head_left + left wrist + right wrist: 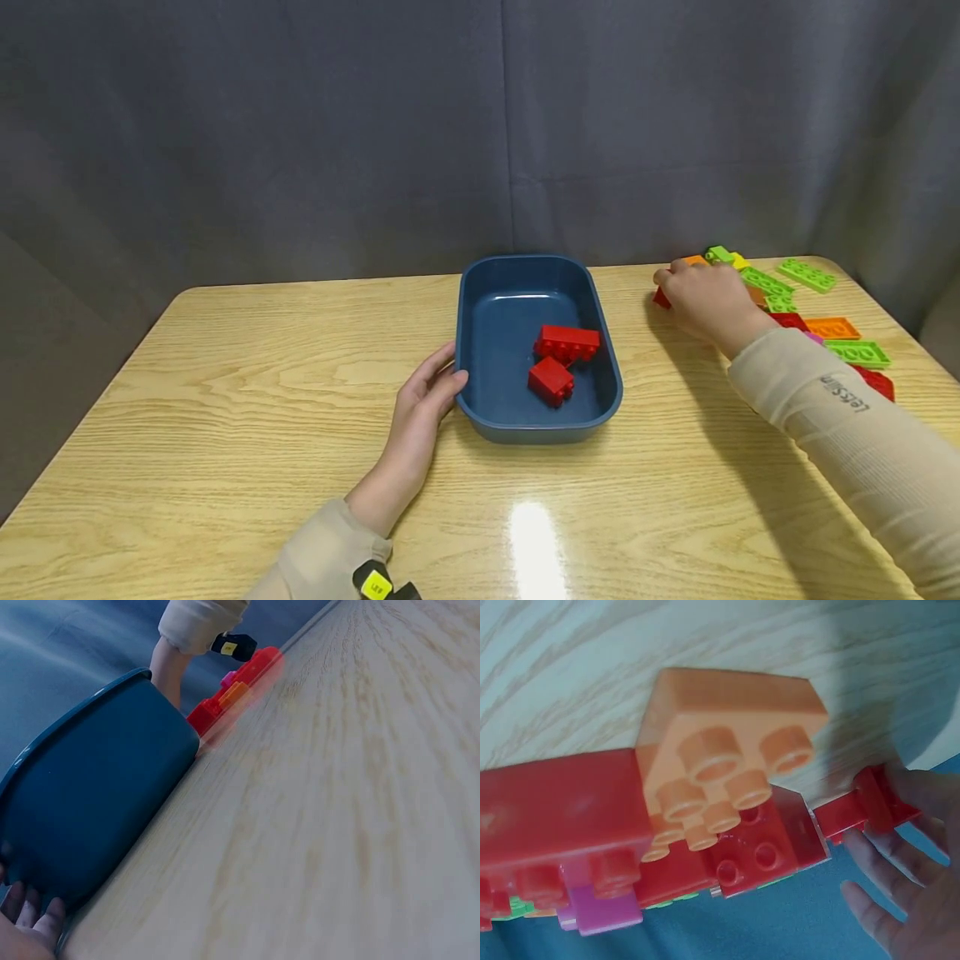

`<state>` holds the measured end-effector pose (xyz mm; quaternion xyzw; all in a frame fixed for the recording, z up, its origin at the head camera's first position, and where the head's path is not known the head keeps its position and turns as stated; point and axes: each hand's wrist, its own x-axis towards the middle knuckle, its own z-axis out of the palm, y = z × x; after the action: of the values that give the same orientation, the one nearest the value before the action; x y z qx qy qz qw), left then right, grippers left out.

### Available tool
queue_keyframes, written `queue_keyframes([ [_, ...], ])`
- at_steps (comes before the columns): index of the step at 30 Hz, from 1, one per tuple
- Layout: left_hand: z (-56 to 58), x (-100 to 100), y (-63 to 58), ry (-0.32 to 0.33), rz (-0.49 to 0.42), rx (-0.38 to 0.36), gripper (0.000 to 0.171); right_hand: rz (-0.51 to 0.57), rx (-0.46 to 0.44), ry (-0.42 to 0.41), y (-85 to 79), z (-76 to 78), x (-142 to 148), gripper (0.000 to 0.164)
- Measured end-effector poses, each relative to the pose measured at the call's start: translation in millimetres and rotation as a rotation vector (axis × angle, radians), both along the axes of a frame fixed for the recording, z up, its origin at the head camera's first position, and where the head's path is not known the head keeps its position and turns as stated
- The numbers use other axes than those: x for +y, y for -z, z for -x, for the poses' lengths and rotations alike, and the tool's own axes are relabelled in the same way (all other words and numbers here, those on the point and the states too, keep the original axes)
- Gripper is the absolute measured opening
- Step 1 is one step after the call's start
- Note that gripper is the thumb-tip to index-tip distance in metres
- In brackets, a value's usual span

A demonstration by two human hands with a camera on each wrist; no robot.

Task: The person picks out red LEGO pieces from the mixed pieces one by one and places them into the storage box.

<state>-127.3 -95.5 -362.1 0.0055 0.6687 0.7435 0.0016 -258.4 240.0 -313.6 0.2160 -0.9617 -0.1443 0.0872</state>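
Note:
A blue plastic bin [498,333] stands on the table, with a long red toy brick [567,342] and a shorter red brick [551,381] inside. My left hand [423,408] holds its left side, thumb at the rim and fingers along the outer wall; the left wrist view shows fingertips [52,919] against that wall. Over at the pile on the right, my right hand [708,300] pinches a small red brick [875,801] between thumb and fingers. Beside that brick lie another red brick [769,840] and an orange one [742,694].
Loose bricks cover the table's far right: a green one [806,275] at the back, an orange one [832,328] and a green one [858,353] nearer. A magenta brick [607,909] shows in the right wrist view. Behind the table hangs a dark grey curtain [337,142].

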Motion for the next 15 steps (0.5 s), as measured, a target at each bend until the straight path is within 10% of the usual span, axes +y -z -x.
queue_keyframes([
  [15, -0.4, 0.5, 0.1, 0.002, -0.009, 0.005, 0.049, 0.024, 0.025, -0.010, 6.5, 1.6, -1.3, 0.015],
])
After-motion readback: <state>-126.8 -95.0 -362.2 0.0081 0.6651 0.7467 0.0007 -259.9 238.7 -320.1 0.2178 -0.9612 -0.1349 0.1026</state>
